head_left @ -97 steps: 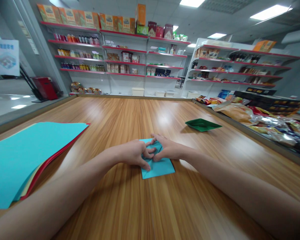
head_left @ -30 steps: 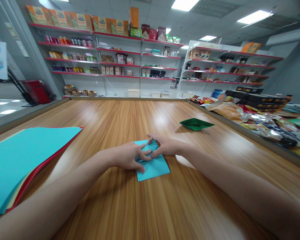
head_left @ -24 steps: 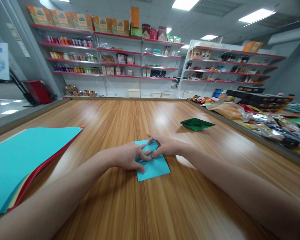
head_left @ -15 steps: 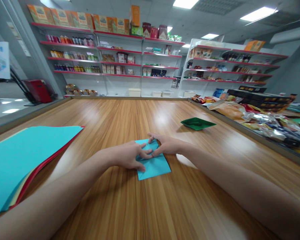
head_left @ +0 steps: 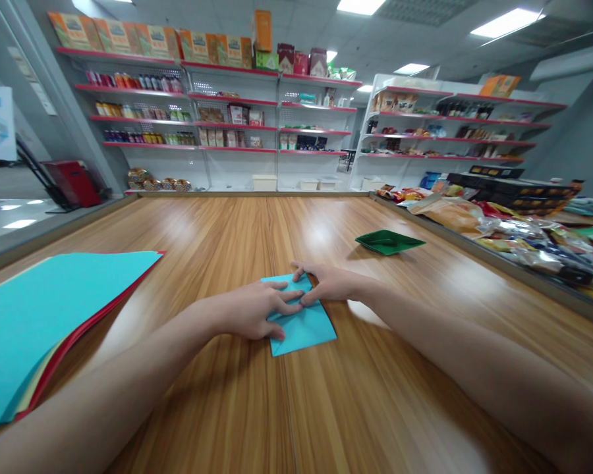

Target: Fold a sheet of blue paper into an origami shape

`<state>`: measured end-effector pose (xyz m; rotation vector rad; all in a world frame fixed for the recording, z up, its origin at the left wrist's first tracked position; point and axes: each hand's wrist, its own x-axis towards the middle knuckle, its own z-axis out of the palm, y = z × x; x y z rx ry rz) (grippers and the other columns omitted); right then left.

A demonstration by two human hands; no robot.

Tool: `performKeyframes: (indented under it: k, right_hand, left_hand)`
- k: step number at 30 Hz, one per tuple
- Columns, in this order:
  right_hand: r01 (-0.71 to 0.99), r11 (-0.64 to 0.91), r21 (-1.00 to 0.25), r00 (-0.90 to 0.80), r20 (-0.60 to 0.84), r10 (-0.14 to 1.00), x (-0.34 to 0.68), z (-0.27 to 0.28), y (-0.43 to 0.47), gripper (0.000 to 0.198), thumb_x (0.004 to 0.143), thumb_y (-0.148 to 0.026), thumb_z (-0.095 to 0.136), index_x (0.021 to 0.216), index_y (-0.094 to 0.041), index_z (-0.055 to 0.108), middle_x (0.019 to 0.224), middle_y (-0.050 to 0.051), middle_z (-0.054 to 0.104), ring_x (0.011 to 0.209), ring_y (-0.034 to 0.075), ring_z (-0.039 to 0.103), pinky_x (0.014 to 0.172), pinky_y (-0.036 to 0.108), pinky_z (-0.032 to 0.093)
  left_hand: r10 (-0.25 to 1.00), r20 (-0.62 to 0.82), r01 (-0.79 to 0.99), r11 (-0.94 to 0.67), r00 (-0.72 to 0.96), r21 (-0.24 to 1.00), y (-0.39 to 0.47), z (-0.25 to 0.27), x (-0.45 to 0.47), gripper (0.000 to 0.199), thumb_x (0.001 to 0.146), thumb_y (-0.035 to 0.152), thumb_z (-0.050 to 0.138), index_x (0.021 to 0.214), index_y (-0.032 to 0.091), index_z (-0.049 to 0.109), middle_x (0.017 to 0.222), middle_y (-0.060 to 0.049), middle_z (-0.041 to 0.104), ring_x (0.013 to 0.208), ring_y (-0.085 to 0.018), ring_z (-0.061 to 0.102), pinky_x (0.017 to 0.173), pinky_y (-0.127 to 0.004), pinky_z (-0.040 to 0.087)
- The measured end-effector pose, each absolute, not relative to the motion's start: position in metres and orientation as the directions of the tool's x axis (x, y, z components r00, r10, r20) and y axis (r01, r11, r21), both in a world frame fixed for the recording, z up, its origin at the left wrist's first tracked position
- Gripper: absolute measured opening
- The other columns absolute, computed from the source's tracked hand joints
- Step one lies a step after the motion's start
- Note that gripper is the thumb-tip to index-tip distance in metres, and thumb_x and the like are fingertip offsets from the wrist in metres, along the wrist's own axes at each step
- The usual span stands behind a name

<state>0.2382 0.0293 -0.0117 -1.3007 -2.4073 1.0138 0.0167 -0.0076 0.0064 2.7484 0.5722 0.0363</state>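
Observation:
A folded sheet of light blue paper point(head_left: 304, 332) lies flat on the wooden table in front of me. My left hand point(head_left: 259, 309) rests on its left side, fingers spread across the surface. At the paper's upper right edge, my right hand point(head_left: 329, 283) touches it with thumb and forefinger apart, the thumb tip close to my left fingertips. Part of the paper's upper half is hidden beneath both hands. Beyond my right hand stands a folded green paper shape point(head_left: 389, 243), touched by neither hand.
A stack of coloured paper sheets point(head_left: 64, 296), blue on top with red and cream below, lies at the left. Packaged snacks point(head_left: 514, 230) fill the area past the table's right rim. Stocked shelves point(head_left: 237, 99) stand along the back.
My left hand's fingers have shifted slightly and lie a little straighter over the blue paper. My right hand stays nearly where it was. The view has moved slightly.

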Motion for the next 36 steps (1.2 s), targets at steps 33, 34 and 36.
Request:
performKeyframes:
  k: [33, 34, 36]
  right_hand:
    - [0.647, 0.342, -0.681, -0.561, -0.122, 0.819, 0.2410, -0.0127, 0.0328, 0.053, 0.062, -0.029, 0.075, 0.111, -0.017, 0.058, 0.147, 0.012, 0.032, 0.134, 0.028, 0.033, 0.108, 0.037, 0.029]
    - [0.643, 0.348, -0.683, -0.568, -0.121, 0.814, 0.2419, -0.0135, 0.0335, 0.054, 0.063, -0.029, 0.075, 0.112, -0.017, 0.058, 0.147, 0.012, 0.033, 0.134, 0.028, 0.033, 0.109, 0.037, 0.029]
    - [0.630, 0.358, -0.689, -0.586, -0.119, 0.802, 0.2435, -0.0143, 0.0341, 0.054, 0.064, -0.029, 0.075, 0.113, -0.017, 0.057, 0.147, 0.012, 0.033, 0.134, 0.027, 0.033, 0.109, 0.037, 0.029]
  left_hand:
    - [0.414, -0.050, 0.412, -0.873, 0.909, 0.260, -0.0065, 0.0019, 0.0167, 0.062, 0.078, 0.033, 0.065, 0.135, 0.026, 0.045, 0.140, -0.004, 0.046, 0.134, -0.029, 0.031, 0.105, -0.043, 0.032]
    - [0.419, -0.059, 0.419, -0.871, 0.906, 0.254, -0.0067, 0.0025, 0.0175, 0.060, 0.078, 0.034, 0.065, 0.134, 0.025, 0.046, 0.141, -0.005, 0.046, 0.133, -0.030, 0.031, 0.105, -0.043, 0.032]
    - [0.427, -0.070, 0.431, -0.870, 0.901, 0.240, -0.0073, 0.0034, 0.0190, 0.059, 0.079, 0.035, 0.064, 0.134, 0.023, 0.047, 0.143, -0.005, 0.043, 0.134, -0.029, 0.031, 0.106, -0.042, 0.032]
